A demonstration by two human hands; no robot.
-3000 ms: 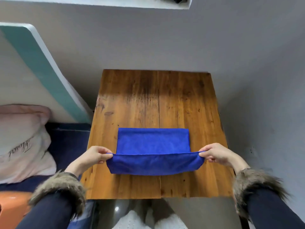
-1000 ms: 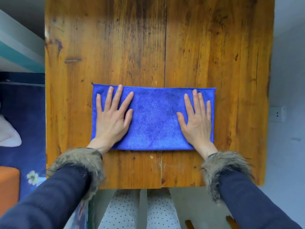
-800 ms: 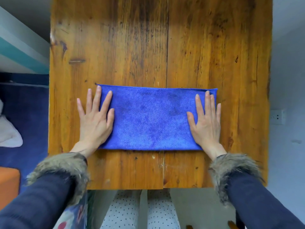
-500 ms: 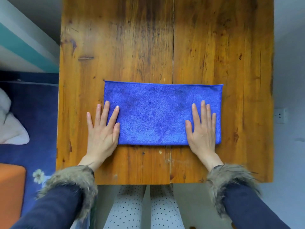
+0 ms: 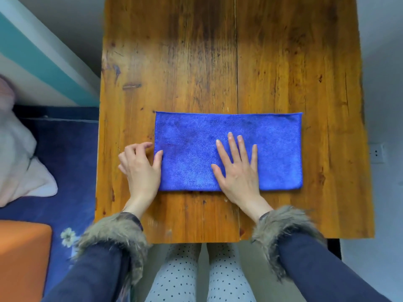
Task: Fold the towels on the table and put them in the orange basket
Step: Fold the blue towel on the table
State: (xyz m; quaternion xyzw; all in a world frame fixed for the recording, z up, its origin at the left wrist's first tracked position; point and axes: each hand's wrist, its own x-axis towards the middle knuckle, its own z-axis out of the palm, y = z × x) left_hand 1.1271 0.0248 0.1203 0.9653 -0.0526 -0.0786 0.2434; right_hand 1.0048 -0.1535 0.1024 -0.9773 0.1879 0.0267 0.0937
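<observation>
Orange at the lower left edge of the frame: basket [image 5: 21, 253], well apart from the bench [image 5: 272, 62], only a corner of it in view. Further right, dark blue bedding [image 5: 65, 160] and a pale pillow [image 5: 17, 153] beside the wooden bench.

Left of centre, left hand [image 5: 139, 166], fingers loosely curled, thumb tip on the left short edge of the blue towel [image 5: 277, 149], other fingertips just off the cloth on bare wood. Hard to tell whether the edge is pinched yet; nothing lifted so far. Probably about to take that edge for the next fold across.

Centre of the frame, towel lying flat as a long rectangle on the near half of the bench, long sides running left to right, already folded once by the look of it.

Just right of centre, right hand [image 5: 237, 173], flat and spread wide, palm down on the near middle of the towel, holding nothing, only pressing.

Likely trouble: layers sliding apart if only the top layer gets caught at the left edge, giving a crooked fold. Pressure released too soon on the right, and the whole cloth dragging over the smooth wood. Corners missing each other, leaving an uneven bundle for the basket.
</observation>
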